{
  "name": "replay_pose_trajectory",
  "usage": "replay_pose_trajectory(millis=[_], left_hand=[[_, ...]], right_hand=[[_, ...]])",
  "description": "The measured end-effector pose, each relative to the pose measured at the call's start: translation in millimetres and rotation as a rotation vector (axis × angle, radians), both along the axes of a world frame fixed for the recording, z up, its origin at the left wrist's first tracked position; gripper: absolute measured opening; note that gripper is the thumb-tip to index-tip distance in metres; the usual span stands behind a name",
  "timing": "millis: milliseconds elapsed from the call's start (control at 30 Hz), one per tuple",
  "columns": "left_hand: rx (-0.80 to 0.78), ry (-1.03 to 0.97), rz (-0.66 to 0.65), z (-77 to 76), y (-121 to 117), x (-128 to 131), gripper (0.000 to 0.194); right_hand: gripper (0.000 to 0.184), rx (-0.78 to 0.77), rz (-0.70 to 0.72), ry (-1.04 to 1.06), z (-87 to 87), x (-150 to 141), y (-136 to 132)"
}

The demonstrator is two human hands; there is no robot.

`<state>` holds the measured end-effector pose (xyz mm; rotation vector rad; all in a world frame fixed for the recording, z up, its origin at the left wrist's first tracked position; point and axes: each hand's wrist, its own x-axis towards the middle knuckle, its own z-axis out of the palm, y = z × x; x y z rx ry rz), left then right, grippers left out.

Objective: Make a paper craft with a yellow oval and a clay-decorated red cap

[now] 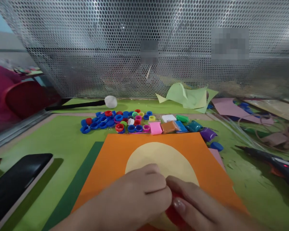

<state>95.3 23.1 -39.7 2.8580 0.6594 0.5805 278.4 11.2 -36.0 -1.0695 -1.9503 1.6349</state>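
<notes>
My left hand (pixel 137 194) is curled closed over the lower part of a cream paper circle (pixel 156 154), which lies on an orange sheet (pixel 91 192). Against it, my right hand (pixel 195 202) grips a glossy red item (pixel 174 210) between thumb and fingers. Most of that red item is hidden, so its exact kind does not show. The left fingertips are out of sight at the same spot; whether they also pinch the red item I cannot see. A dark green sheet (pixel 79 179) sticks out from under the orange one on the left.
Behind the sheet lie several bottle caps (pixel 103 118) and small coloured packets (pixel 168 127). A black phone-like device (pixel 19 186) is at left, a glue gun (pixel 274 160) with a red light at right. Crumpled green paper (pixel 185 96) stands before a perforated metal panel (pixel 125 38).
</notes>
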Motion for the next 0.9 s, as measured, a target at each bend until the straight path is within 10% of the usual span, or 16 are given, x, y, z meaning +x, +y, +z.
replay_pose_trajectory(millis=[300,567,900], left_hand=[[0.301,-0.003,-0.017,8.9,-14.2,5.2,0.047],[-0.171,-0.214,0.446,-5.6,-11.6,3.7,0.020],[-0.385,-0.239,0.419,-12.8,-17.3,14.4,0.015]], right_hand=[[0.040,-0.363,-0.166,0.334,-10.9,2.3,5.1],[0.033,0.058,-0.167,0.129,-9.8,14.2,2.8],[0.028,0.403,-0.181,-0.019,-23.9,0.5,-8.4]])
